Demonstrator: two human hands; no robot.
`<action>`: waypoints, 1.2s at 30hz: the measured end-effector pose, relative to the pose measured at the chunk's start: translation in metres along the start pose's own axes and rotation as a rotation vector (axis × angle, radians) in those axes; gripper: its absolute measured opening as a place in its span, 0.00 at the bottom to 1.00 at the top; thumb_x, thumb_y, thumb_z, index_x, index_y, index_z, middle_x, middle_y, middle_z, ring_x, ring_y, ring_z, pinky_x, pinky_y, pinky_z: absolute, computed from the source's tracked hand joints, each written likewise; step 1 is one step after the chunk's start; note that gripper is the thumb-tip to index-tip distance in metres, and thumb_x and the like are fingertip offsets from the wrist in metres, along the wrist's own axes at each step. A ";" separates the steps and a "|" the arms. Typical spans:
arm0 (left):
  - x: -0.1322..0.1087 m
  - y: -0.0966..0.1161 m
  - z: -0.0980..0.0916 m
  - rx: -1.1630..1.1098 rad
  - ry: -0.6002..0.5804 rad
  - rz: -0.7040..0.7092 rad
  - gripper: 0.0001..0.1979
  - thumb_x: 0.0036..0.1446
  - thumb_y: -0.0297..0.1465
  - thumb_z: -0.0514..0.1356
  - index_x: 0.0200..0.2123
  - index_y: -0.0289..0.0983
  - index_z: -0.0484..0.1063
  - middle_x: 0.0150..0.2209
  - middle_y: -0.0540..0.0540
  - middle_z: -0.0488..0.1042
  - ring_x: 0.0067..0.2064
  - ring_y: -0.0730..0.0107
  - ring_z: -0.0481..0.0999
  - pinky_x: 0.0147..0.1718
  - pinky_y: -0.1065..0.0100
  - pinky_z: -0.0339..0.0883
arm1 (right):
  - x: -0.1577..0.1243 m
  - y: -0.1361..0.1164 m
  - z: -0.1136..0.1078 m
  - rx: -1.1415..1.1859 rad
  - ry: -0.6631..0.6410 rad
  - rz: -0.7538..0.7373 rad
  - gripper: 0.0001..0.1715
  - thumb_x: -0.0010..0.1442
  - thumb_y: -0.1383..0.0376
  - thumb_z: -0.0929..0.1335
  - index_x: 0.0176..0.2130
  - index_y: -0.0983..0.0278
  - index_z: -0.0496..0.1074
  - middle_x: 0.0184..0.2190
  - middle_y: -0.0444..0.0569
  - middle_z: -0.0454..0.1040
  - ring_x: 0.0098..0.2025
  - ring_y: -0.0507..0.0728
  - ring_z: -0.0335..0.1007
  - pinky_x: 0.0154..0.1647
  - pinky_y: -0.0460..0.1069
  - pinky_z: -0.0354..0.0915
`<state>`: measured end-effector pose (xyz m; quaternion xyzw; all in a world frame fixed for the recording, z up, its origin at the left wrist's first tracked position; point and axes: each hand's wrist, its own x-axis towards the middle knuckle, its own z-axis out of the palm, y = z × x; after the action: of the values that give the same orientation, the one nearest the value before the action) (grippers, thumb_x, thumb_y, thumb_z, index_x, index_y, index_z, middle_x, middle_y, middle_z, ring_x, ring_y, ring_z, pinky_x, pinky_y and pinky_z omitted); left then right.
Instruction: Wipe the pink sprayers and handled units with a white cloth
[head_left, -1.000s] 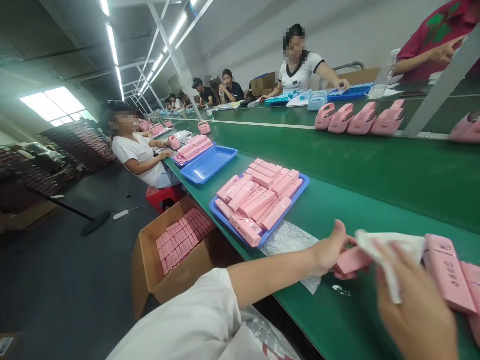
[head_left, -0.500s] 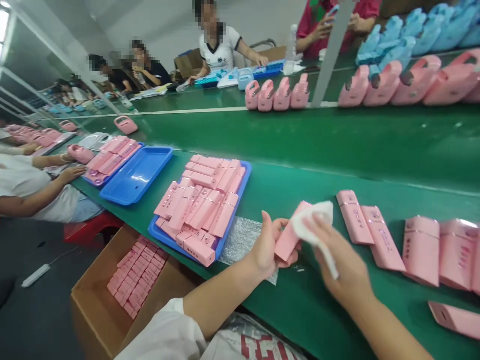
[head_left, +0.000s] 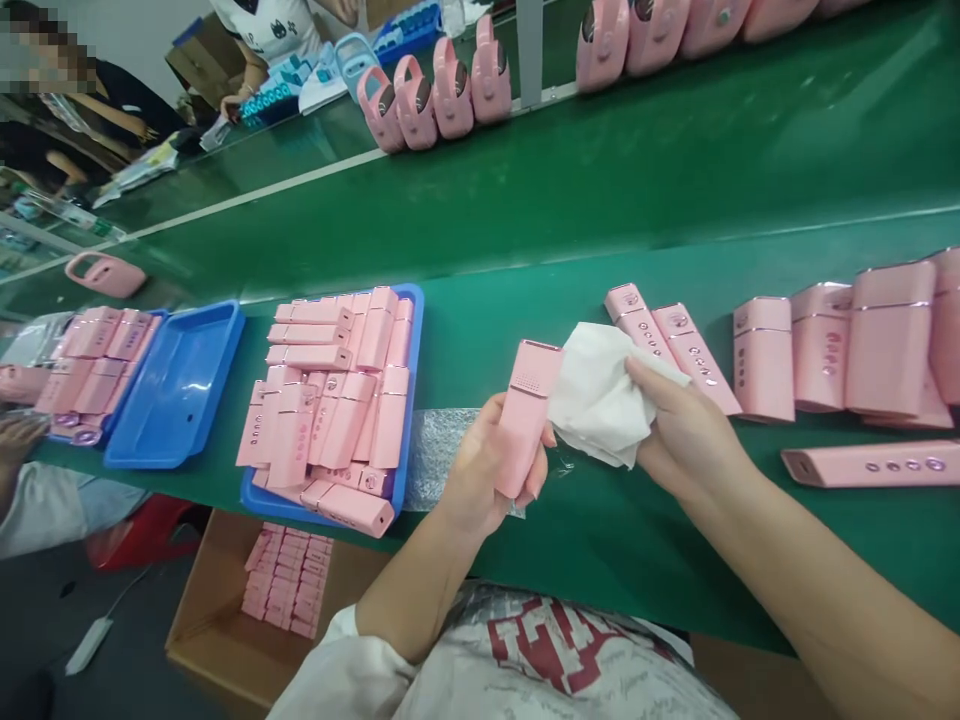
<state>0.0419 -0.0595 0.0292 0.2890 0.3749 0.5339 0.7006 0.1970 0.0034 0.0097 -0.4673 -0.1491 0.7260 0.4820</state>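
Note:
My left hand [head_left: 480,465] is closed around a pink handheld device [head_left: 529,415], a slim box with a grille of small holes near its top, tilted upright over the table. Pinched in my right hand [head_left: 686,425] is a white cloth [head_left: 604,395], which hangs just right of the device. Beyond my right hand, pink devices with rows of round buttons [head_left: 696,350] lie on the green table. A blue tray [head_left: 414,400] heaped with more pink devices stands left of my left hand. Beneath my hands lies a sheet of clear bubble wrap [head_left: 435,460].
An unfilled blue tray [head_left: 176,385] and another loaded with pink devices [head_left: 97,360] sit further left. An open cardboard box [head_left: 217,620] below the edge holds more. Pink handled units [head_left: 454,90] line the raised ledge. Co-workers [head_left: 270,30] sit across and at left.
My right hand has drawn the cloth off the device's face to its right. The device is turned more upright, its grille side showing. My view has shifted right and down.

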 end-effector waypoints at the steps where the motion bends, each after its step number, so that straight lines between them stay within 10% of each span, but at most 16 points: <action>1: 0.000 0.000 -0.001 0.010 -0.022 -0.012 0.20 0.51 0.46 0.63 0.35 0.36 0.64 0.31 0.51 0.69 0.16 0.84 0.63 0.10 0.79 0.52 | -0.001 -0.001 0.000 -0.002 -0.005 0.005 0.14 0.56 0.61 0.68 0.43 0.62 0.73 0.46 0.50 0.76 0.48 0.61 0.74 0.41 0.54 0.76; 5: -0.001 0.000 -0.003 0.020 -0.110 -0.079 0.23 0.49 0.51 0.62 0.30 0.34 0.66 0.24 0.51 0.64 0.16 0.83 0.60 0.11 0.76 0.51 | -0.001 -0.001 -0.002 -0.038 -0.022 -0.006 0.14 0.56 0.60 0.69 0.42 0.62 0.73 0.44 0.49 0.77 0.48 0.61 0.74 0.41 0.54 0.76; 11: 0.003 0.002 0.002 -0.084 0.064 -0.177 0.25 0.44 0.50 0.65 0.36 0.36 0.71 0.29 0.48 0.63 0.27 0.76 0.62 0.20 0.74 0.55 | 0.000 0.001 -0.004 -0.060 -0.090 -0.033 0.15 0.56 0.58 0.69 0.43 0.62 0.72 0.46 0.51 0.76 0.49 0.62 0.73 0.42 0.54 0.75; 25: 0.008 0.001 0.000 -0.170 -0.016 -0.236 0.23 0.63 0.45 0.48 0.39 0.33 0.74 0.25 0.46 0.74 0.19 0.77 0.69 0.17 0.76 0.59 | -0.007 -0.004 0.002 -0.001 0.017 -0.139 0.12 0.58 0.62 0.68 0.42 0.62 0.73 0.45 0.50 0.76 0.50 0.61 0.72 0.45 0.55 0.74; 31: 0.011 0.001 -0.001 -0.179 -0.021 -0.265 0.24 0.67 0.39 0.41 0.48 0.31 0.71 0.27 0.44 0.77 0.17 0.74 0.71 0.15 0.75 0.60 | -0.010 -0.001 -0.003 -0.075 0.012 -0.359 0.09 0.60 0.60 0.67 0.41 0.59 0.74 0.41 0.48 0.77 0.51 0.61 0.72 0.47 0.55 0.73; 36: 0.010 -0.005 0.002 -0.114 0.021 -0.280 0.21 0.64 0.41 0.49 0.37 0.30 0.72 0.23 0.45 0.76 0.15 0.74 0.69 0.13 0.74 0.58 | -0.018 0.011 -0.009 -0.606 -0.340 -0.782 0.17 0.65 0.63 0.62 0.53 0.58 0.70 0.51 0.49 0.73 0.59 0.62 0.65 0.54 0.58 0.69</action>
<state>0.0473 -0.0508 0.0240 0.1881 0.3880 0.4542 0.7796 0.2002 -0.0188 0.0071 -0.3707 -0.5921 0.4816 0.5293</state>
